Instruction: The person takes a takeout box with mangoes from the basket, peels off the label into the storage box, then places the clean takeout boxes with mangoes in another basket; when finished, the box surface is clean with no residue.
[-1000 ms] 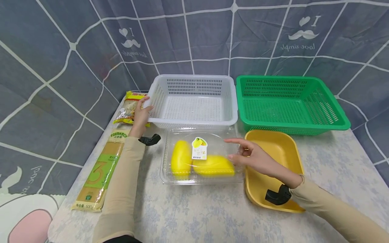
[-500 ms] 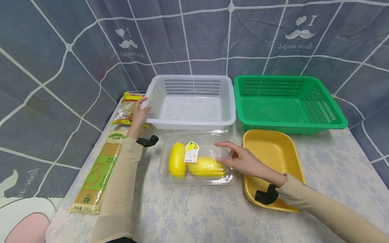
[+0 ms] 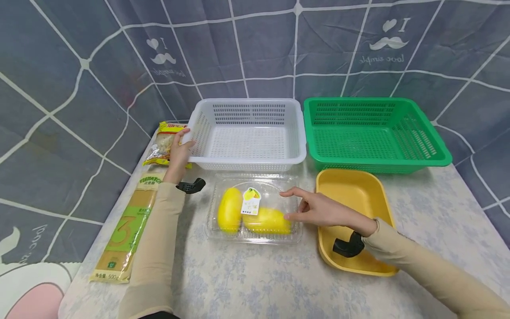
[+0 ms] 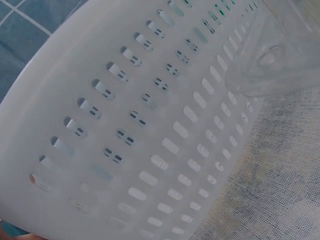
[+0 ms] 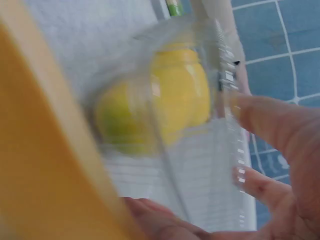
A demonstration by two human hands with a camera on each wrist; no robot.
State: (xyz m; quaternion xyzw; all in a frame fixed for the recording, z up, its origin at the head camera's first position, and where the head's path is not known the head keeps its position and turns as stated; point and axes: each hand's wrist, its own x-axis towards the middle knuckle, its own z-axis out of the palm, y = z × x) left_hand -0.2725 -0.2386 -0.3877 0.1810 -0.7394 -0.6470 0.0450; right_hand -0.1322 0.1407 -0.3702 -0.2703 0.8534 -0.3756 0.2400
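Note:
A clear plastic box with yellow mangoes and a white label lies on the patterned tabletop in the head view. My right hand grips its right end, thumb and forefinger over the lid; blur in the right wrist view hides the exact contact. Behind the box stands a white perforated basket. At that basket's left rim my left hand holds on, fingers bent over the edge. The basket wall fills much of the left wrist view, where the hand is nearly out of sight.
A green basket stands right of the white one. In front of it, a yellow tray lies under my right forearm. At the left are a yellow-edged snack bag and a long noodle packet. A grey curtain borders the back.
The box's right end has shifted left along with my right hand, mostly in the first half second. My left hand stays at the white basket's rim. The head view has drifted slightly.

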